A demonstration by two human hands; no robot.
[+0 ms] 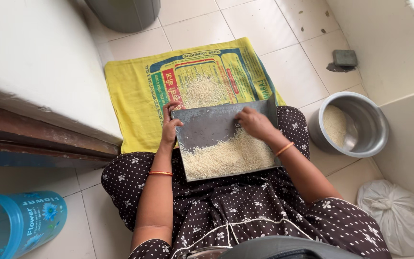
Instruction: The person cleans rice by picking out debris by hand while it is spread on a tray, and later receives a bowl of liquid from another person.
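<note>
Gripping the metal tray's (207, 127) edge, left hand (169, 128) closed; right hand (254, 122) spread open over rice (228, 156).

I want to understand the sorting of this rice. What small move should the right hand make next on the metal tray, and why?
Probably the right hand should draw a few more grains up from the rice heap onto the bare part of the metal tray. The left hand grips the tray's edge, and most grains lie bunched at the near end, too thick to inspect.

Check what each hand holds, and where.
Left hand grips the grey metal tray by its left edge. Right hand holds nothing; its fingers rest in the rice.
</note>
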